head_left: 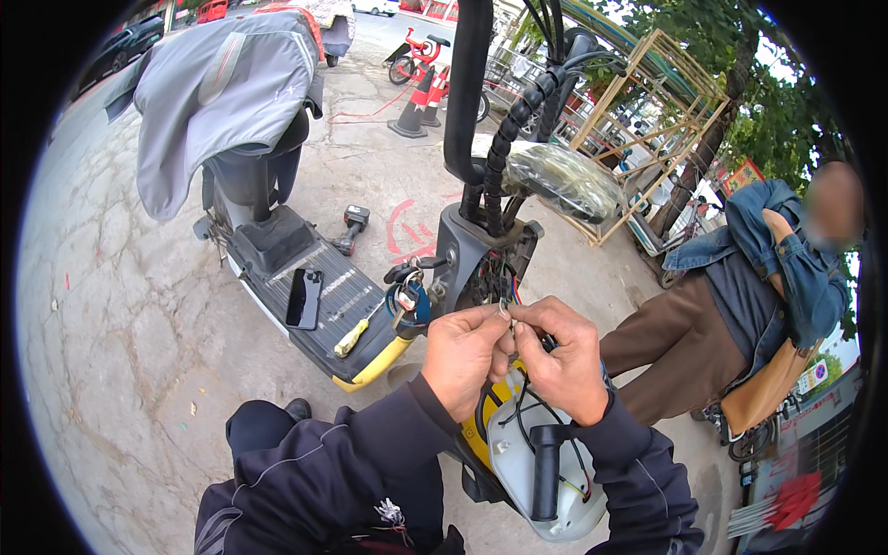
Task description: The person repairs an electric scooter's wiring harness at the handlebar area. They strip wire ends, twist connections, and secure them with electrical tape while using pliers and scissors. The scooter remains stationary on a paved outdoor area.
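Observation:
Fingertip to fingertip, my left hand (470, 355) and my right hand (564, 359) are closed in a pinch on a thin wire; its end is mostly hidden by the fingers. Just beyond them, coloured wires (504, 277) spill from the opened grey steering column (460, 242) of an electric scooter. A bunch of keys (407, 294) hangs at the column. Below my right hand, a white and yellow scooter panel (527, 453) carries loose dark cables and a black handlebar grip (546, 472).
On the scooter's footboard (324, 268) lie a phone (304, 298) and a yellow-handled screwdriver (351, 339). A cordless power tool (351, 228) rests on the ground beyond. A grey cover (231, 92) drapes the seat. At right stands a person (721, 305) with folded arms; traffic cones (413, 109) stand behind.

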`<state>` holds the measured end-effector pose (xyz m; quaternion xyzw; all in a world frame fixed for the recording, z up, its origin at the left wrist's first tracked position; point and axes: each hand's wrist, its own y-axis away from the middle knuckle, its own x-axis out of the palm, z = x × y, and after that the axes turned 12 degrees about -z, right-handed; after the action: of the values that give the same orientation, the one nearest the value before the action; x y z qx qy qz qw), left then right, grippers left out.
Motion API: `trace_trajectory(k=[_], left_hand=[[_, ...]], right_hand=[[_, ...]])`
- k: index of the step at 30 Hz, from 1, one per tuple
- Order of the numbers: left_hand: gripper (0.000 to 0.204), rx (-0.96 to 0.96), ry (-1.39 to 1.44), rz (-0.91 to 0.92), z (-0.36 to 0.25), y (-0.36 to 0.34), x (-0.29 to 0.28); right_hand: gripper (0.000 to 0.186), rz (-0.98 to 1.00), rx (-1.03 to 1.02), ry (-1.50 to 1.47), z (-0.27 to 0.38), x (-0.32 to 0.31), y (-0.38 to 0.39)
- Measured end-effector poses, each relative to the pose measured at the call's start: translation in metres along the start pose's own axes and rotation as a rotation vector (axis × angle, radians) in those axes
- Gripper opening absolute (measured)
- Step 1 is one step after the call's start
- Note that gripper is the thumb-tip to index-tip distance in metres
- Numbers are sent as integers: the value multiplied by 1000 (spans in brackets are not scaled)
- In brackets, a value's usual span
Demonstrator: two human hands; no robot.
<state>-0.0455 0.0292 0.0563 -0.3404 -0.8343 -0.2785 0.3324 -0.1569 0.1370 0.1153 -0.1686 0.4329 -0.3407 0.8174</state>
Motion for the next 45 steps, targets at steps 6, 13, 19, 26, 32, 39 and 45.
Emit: trace_trajectory(k=[6, 13, 19, 26, 32, 39, 45], left_hand=[[23, -29, 86, -40, 3, 1, 3], [15, -67, 147, -81, 3, 1, 6], [13, -68, 144, -80, 3, 0, 8], [12, -84, 121, -79, 1, 0, 7], [12, -118, 160, -78, -1, 4, 10], [12, -112, 207, -80, 2, 3, 10], [11, -116, 243, -140, 7, 4, 16]], right_hand=[[25, 68, -94, -81, -10, -10, -7], [24, 144, 68, -124, -4, -22, -8], [26, 113, 318, -163, -5, -19, -17], [28, 269, 424, -201, -18, -15, -44], [25, 323, 447, -202, -20, -14, -53], [21, 416, 423, -177, -15, -16, -63], [20, 472, 456, -109, -16, -17, -75]])
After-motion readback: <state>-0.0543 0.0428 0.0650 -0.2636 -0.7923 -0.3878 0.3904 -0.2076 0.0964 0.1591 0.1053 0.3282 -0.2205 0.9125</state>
